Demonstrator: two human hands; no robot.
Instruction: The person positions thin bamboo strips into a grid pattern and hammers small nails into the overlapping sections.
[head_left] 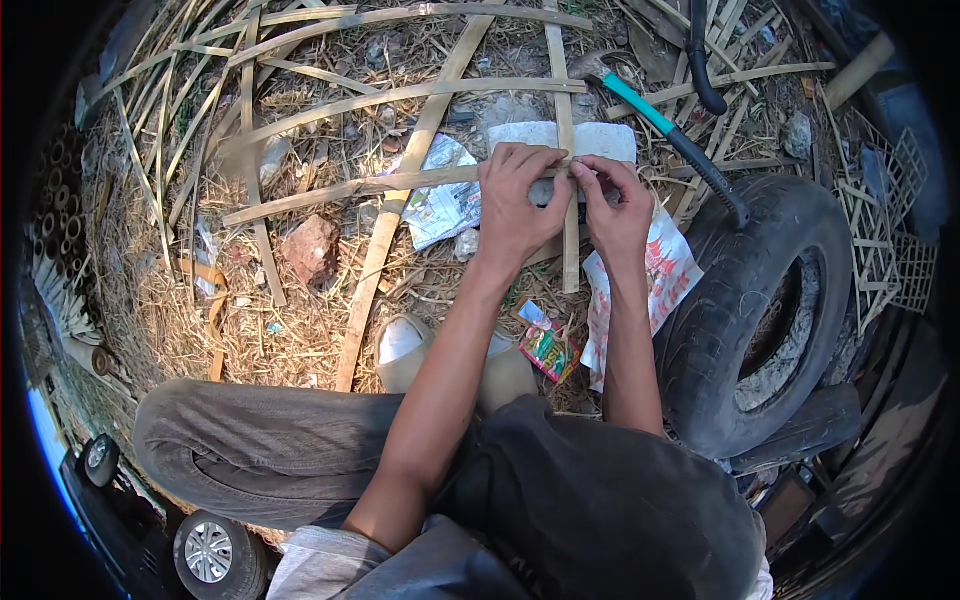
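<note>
Both hands meet at the right end of a crosswise bamboo strip [340, 190], where it lies over a lengthwise bamboo strip [570, 245]. My left hand [520, 195] is closed on the crosswise strip near that end, its thumb and fingertips at the crossing. My right hand [615, 205] pinches at the same crossing with thumb and forefinger. Whatever sits between those fingertips is too small to make out. Farther left, the crosswise strip passes a long slanting bamboo strip [372, 290]. Above it, another curved bamboo strip [410, 96] reaches the same lengthwise strip.
A tool with a turquoise and black handle [650, 110] lies far right, beside a worn tyre [700, 300]. A reddish rock [311, 250], printed paper [655, 270] and a colourful wrapper [550, 352] lie on straw-covered ground. More bamboo strips [200, 130] crisscross at far left.
</note>
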